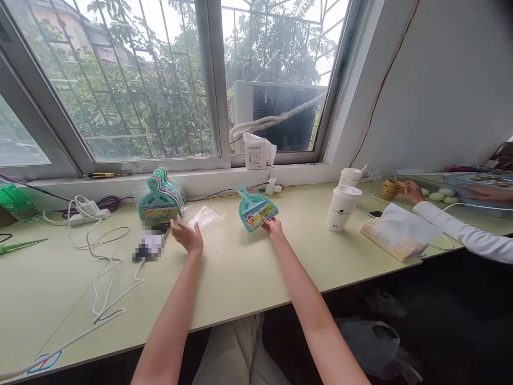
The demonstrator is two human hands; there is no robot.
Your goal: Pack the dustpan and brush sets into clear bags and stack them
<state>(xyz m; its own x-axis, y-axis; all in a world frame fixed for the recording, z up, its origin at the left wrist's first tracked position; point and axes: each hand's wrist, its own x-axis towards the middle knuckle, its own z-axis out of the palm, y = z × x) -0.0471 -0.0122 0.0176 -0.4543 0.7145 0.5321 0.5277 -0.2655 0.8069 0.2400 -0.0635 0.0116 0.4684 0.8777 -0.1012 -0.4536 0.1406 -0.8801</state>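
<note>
My right hand (pixel 274 227) grips a small teal dustpan-and-brush set (pixel 250 200) by its lower right edge, tilted above the table. The set has a yellow printed label across its front and a hanging hole in its handle. My left hand (pixel 186 235) is open, fingers and thumb apart, at the lower right of a row of similar dustpan sets (pixel 157 198). These stand upright by the window ledge, mostly teal with a pink one among them. Whether my fingertips touch the row, I cannot tell. Crumpled clear plastic (pixel 205 216) lies between both hands.
White cables and a power strip (pixel 90 214) spread over the table's left side, beside a blurred phone-like object (pixel 148 246). Two paper cups (pixel 343 208) and a tissue pack (pixel 396 232) stand right. Another person's hand (pixel 412 191) touches brown cups (pixel 390 189) farther right.
</note>
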